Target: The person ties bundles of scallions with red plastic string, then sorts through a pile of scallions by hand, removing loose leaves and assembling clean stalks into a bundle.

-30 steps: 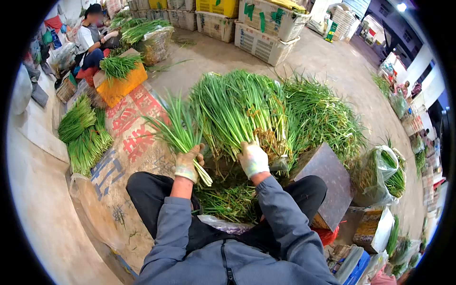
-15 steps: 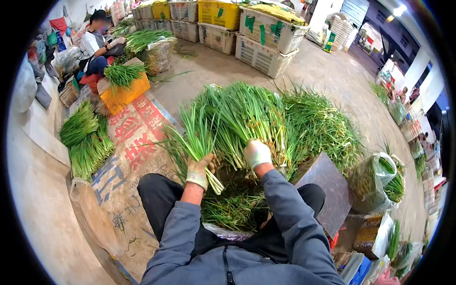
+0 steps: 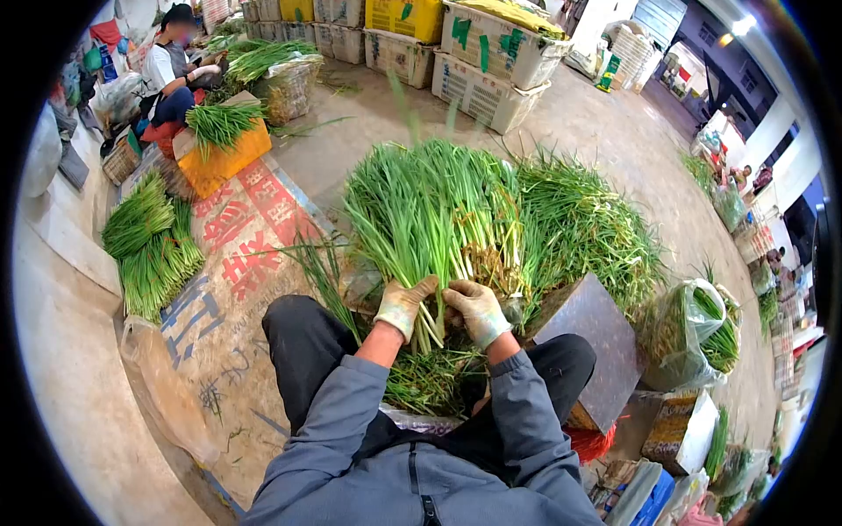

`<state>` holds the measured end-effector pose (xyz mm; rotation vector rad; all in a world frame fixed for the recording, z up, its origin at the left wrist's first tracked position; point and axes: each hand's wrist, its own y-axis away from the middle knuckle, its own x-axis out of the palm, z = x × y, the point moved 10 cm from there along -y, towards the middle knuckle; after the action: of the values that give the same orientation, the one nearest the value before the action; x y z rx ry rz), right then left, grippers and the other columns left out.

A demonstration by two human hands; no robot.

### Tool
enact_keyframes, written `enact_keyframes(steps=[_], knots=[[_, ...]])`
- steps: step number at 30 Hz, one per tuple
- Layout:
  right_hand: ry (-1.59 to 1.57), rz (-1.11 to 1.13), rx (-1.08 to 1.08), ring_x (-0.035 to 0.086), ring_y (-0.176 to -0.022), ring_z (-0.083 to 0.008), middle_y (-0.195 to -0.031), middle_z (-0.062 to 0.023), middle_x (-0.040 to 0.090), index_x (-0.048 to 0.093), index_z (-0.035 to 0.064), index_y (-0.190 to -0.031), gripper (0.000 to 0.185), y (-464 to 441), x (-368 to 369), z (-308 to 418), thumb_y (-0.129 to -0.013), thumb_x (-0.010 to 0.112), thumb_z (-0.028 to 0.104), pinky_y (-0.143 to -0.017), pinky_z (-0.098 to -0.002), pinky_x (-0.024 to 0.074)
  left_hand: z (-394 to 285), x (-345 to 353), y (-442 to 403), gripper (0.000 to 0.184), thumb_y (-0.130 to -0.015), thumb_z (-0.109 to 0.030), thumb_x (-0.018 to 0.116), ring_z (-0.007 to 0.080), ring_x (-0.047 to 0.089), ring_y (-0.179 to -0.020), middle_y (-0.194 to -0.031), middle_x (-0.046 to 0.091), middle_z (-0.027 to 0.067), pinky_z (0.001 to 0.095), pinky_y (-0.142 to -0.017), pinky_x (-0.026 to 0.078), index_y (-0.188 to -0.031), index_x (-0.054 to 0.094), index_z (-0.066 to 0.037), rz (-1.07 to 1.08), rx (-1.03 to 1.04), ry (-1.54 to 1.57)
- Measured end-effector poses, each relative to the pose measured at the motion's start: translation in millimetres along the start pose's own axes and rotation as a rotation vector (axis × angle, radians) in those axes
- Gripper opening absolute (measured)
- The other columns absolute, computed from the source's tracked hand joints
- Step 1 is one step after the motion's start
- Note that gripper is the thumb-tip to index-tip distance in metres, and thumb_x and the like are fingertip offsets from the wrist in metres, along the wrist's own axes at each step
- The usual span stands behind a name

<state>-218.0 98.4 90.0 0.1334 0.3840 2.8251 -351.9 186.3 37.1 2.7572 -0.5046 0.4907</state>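
Both my hands wear pale, stained gloves. My left hand (image 3: pixel 407 305) is wrapped round a bunch of green stalks (image 3: pixel 427 323), whose white ends point down toward my lap. Close beside it on the right, my right hand (image 3: pixel 477 310) pinches at the stalks with thumb and fingers together. Just beyond my hands stands a large heap of long green leafy stalks (image 3: pixel 421 188), with brown, dry bits near its right side. Looser greens (image 3: pixel 588 223) are piled to the right. Between my legs lie more loose green leaves (image 3: pixel 425 384).
An orange box (image 3: pixel 230 162) with greens on top is at the upper left, near a seated person (image 3: pixel 167 74). Neat bundles (image 3: pixel 149 250) lie at the left. Crates (image 3: pixel 487 92) are stacked behind. A dark-topped box (image 3: pixel 596 342) and a filled plastic bag (image 3: pixel 688 337) stand right.
My left hand has moved right with its bunch, beside my right hand. My right hand has moved slightly down from the heap and now meets the stalks.
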Motion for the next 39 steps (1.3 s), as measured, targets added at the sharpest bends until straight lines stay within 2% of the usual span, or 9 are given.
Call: enact_keyframes(steps=[7,11,16,18,19,21,30,35,39], knots=[[0.066,-0.024,0.085,0.057,-0.057,-0.0087,-0.072,-0.0024,0.065,0.066,-0.0021,-0.105,0.024,16,-5,-11,-0.094,0.068,0.019,-0.054,-0.0233,0.0465,-16,8,10,0.047,-0.074,-0.009,0.086,0.0213,0.067,-0.087,-0.102,0.071,0.0098,0.0348,-0.08,0.054,-0.114,0.063,0.001,0.046,0.038,-0.072],[-0.209,-0.178,-0.196,0.058,-0.065,-0.0082,-0.079,-0.0026,0.064,0.065,0.0018,-0.1,0.014,19,-25,16,-0.095,0.062,0.015,-0.052,-0.0215,0.0431,-43,-7,22,0.037,-0.075,-0.009,0.086,0.02,0.066,-0.075,-0.096,0.072,0.0118,0.0341,-0.07,0.053,-0.104,0.067,0.005,-0.118,0.058,-0.04],[-0.248,-0.05,-0.106,0.057,-0.061,-0.0105,-0.074,-0.0049,0.06,0.058,0.003,-0.11,0.019,25,-6,26,-0.097,0.056,0.017,-0.05,-0.0217,0.043,-49,-16,28,0.031,-0.079,-0.01,0.083,0.0181,0.065,-0.065,-0.092,0.072,0.0095,0.0305,-0.05,0.051,-0.103,0.067,0.001,-0.073,-0.002,0.157],[-0.195,0.05,-0.046,0.057,-0.061,-0.0115,-0.073,-0.0032,0.058,0.059,0.0013,-0.111,0.023,11,15,-5,-0.096,0.061,0.018,-0.05,-0.023,0.0435,-34,-14,18,0.035,-0.079,-0.008,0.082,0.0199,0.067,-0.07,-0.092,0.072,0.0101,0.0309,-0.052,0.054,-0.108,0.063,0.0,0.029,-0.044,0.178],[-0.124,0.12,0.025,0.055,-0.066,-0.0132,-0.079,-0.0025,0.059,0.061,0.0003,-0.11,0.026,12,29,-8,-0.093,0.064,0.019,-0.061,-0.0254,0.0453,-34,-3,20,0.04,-0.08,-0.007,0.08,0.0217,0.069,-0.075,-0.092,0.071,0.0107,0.0313,-0.054,0.056,-0.113,0.059,-0.002,0.127,-0.087,0.202],[-0.206,0.238,0.172,0.052,-0.063,-0.0095,-0.074,0.0002,0.056,0.064,0.0027,-0.104,0.022,21,55,-14,-0.094,0.065,0.022,-0.057,-0.0239,0.0403,-27,8,30,0.037,-0.079,-0.009,0.082,0.021,0.07,-0.08,-0.096,0.072,0.0082,0.0324,-0.066,0.059,-0.112,0.066,-0.002,0.172,-0.165,0.387],[-0.111,0.087,0.063,0.048,-0.056,-0.0062,-0.069,0.0032,0.056,0.064,0.0065,-0.086,0.015,8,46,-11,-0.089,0.074,0.017,-0.05,-0.0223,0.0353,-43,-3,41,0.046,-0.084,-0.033,0.079,0.0185,0.062,-0.096,-0.106,0.068,0.0054,0.0384,-0.078,0.052,-0.117,0.062,-0.007,0.138,0.055,0.271],[-0.007,0.025,-0.014,0.049,-0.059,-0.0067,-0.071,0.002,0.059,0.066,0.0028,-0.089,0.02,-5,43,-17,-0.089,0.074,0.022,-0.054,-0.0237,0.0382,-4,-38,26,0.047,-0.082,-0.038,0.082,0.0161,0.059,-0.086,-0.093,0.061,0.0001,0.0366,-0.07,0.051,-0.111,0.062,-0.007,-0.042,-0.074,0.199],[0.215,-0.023,-0.125,0.05,-0.064,-0.0058,-0.073,0.0014,0.06,0.066,0.001,-0.091,0.024,-10,45,-9,-0.088,0.074,0.023,-0.058,-0.024,0.0413,-21,-32,31,0.04,-0.084,-0.02,0.081,0.0177,0.063,-0.079,-0.097,0.067,0.0049,0.0352,-0.067,0.052,-0.116,0.062,-0.004,-0.061,0.063,0.265]])
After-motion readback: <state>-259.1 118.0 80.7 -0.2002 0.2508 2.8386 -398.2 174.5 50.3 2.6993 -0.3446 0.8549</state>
